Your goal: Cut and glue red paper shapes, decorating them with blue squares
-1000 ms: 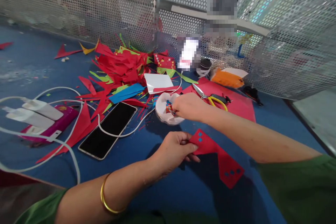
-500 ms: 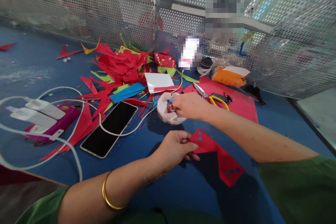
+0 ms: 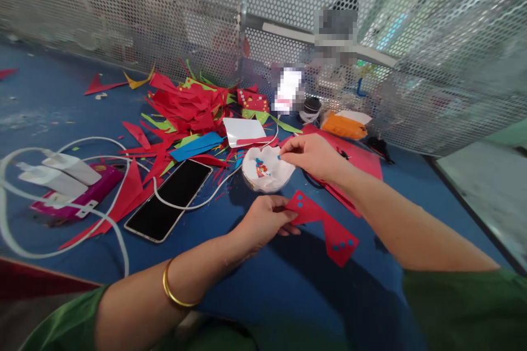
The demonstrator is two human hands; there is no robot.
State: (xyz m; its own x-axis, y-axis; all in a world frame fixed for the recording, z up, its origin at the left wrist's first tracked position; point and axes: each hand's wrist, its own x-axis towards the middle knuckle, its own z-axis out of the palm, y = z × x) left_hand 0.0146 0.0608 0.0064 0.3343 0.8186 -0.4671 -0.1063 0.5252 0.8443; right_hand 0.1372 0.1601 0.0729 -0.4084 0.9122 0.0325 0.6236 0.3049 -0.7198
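Note:
Between the thumb and fingers of my left hand [image 3: 272,219] is one end of a folded red paper strip [image 3: 307,209]. Small blue squares dot the strip at both ends, and its far end angles down to the right. My right hand [image 3: 308,153] pinches a tiny blue paper piece [image 3: 279,157] over the right side of a white bowl [image 3: 267,184]. Inside the bowl lies a small heap of coloured paper bits [image 3: 261,168], blue, red and orange. The bowl stands just beyond my left hand.
A dark-screened phone [image 3: 168,200] lies left of my left hand, with a white cable [image 3: 222,186] across it. Chargers [image 3: 61,175] rest on a purple box [image 3: 93,192]. Red paper scraps [image 3: 189,104] pile up behind. An orange packet [image 3: 343,125] sits by the perforated metal screen [image 3: 164,16].
My right hand has lifted from the coloured bits to the bowl's right side, now with a blue piece at its fingertips. My left hand still holds the red strip.

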